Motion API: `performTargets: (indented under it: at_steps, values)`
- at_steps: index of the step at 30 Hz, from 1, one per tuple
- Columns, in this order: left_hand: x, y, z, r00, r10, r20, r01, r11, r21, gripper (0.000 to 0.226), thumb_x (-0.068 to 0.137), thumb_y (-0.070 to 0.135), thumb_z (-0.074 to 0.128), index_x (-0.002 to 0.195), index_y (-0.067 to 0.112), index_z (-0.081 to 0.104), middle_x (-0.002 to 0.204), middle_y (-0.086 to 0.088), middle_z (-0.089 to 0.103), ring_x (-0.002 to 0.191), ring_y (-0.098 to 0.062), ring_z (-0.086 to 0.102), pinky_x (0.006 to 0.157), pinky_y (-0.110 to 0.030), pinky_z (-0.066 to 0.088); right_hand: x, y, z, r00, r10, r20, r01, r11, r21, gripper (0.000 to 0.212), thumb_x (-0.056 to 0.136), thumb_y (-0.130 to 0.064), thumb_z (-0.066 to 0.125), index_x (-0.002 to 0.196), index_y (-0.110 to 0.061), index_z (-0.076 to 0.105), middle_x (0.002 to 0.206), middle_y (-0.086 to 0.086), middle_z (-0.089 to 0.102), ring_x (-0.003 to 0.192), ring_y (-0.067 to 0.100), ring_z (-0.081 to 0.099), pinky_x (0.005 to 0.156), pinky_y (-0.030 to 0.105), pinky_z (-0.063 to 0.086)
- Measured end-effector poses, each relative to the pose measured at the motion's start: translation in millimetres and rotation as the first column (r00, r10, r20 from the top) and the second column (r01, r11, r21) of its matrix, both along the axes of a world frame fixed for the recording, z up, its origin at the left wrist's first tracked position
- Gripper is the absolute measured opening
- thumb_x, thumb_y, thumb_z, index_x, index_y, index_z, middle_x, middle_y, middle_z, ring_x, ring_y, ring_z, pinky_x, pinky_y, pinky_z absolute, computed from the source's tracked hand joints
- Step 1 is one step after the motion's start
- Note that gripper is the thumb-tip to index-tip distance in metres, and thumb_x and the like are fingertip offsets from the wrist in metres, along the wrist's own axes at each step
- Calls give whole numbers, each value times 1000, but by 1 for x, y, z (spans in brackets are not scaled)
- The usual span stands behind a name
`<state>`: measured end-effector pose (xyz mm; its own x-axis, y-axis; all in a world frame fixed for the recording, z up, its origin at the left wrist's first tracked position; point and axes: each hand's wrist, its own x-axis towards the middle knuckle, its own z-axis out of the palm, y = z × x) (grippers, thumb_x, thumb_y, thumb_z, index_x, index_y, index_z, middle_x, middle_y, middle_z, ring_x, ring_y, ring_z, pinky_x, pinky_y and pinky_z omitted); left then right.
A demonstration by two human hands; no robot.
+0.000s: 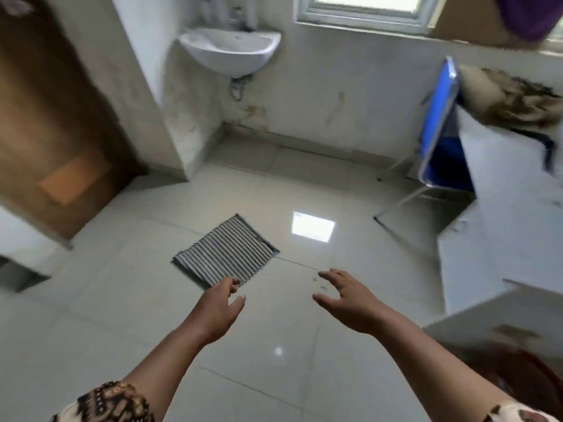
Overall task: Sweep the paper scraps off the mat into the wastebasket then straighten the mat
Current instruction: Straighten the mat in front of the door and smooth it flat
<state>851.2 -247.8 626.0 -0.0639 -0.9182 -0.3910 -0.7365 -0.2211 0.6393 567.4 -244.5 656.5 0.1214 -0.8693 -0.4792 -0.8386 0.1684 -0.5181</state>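
A grey and white striped mat (227, 249) lies on the tiled floor, turned at an angle to the tile lines. No paper scraps show on it; a few tiny specks (320, 284) lie on the floor to its right. My left hand (221, 309) hovers over the mat's near corner, fingers apart and holding nothing. My right hand (344, 300) is spread open above the floor to the right of the mat, also holding nothing. No wastebasket is clearly in view; a reddish-brown object (527, 376) at the lower right is too blurred to tell.
A white sink (230, 48) hangs on the far wall. A brown door (51, 123) stands at left. A blue folding chair (438, 129) and a white table (511, 184) crowd the right side. The glossy floor reflects the window.
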Motion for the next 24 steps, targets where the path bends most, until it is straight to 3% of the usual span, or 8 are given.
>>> performTargets:
  at_steps: [5, 10, 14, 19, 24]
  values:
    - [79, -22, 7, 978, 206, -30, -206, 979, -3, 30, 95, 30, 54, 124, 22, 53, 111, 6, 59, 111, -13, 57, 89, -27, 44, 91, -73, 8, 987, 161, 18, -160, 986, -34, 67, 94, -50, 55, 153, -28, 32, 161, -3, 27, 146, 13, 26, 118, 29, 21]
    - [121, -63, 0, 930, 355, -92, -357, 934, -4, 29, 95, 25, 55, 124, 21, 53, 107, 7, 60, 108, -9, 58, 88, -21, 42, 146, -159, 2, 958, 287, 31, -285, 957, -56, 70, 93, -52, 55, 154, -28, 30, 159, -4, 29, 144, 13, 30, 117, 28, 23]
    - [138, -121, -14, 878, 460, -129, -461, 887, 31, 27, 95, 25, 55, 122, 24, 53, 116, 4, 59, 115, -10, 57, 91, -21, 40, 181, -245, -17, 928, 369, 54, -366, 929, -55, 74, 92, -54, 54, 156, -30, 25, 161, -1, 26, 145, 17, 29, 120, 35, 26]
    - [147, -207, -47, 767, 628, -128, -622, 778, 92, 22, 96, 24, 53, 114, 35, 47, 120, 3, 59, 113, -9, 57, 89, -21, 41, 214, -364, -58, 865, 496, 80, -497, 868, -14, 75, 91, -58, 52, 155, -37, 19, 163, -1, 22, 146, 19, 26, 119, 40, 29]
    - [140, -284, -104, 610, 789, -75, -767, 611, 196, 22, 96, 21, 54, 115, 31, 50, 120, -2, 62, 106, -11, 59, 87, -22, 42, 238, -471, -115, 780, 623, 66, -626, 778, 49, 75, 93, -57, 50, 156, -39, 12, 165, 1, 15, 149, 20, 19, 119, 36, 22]
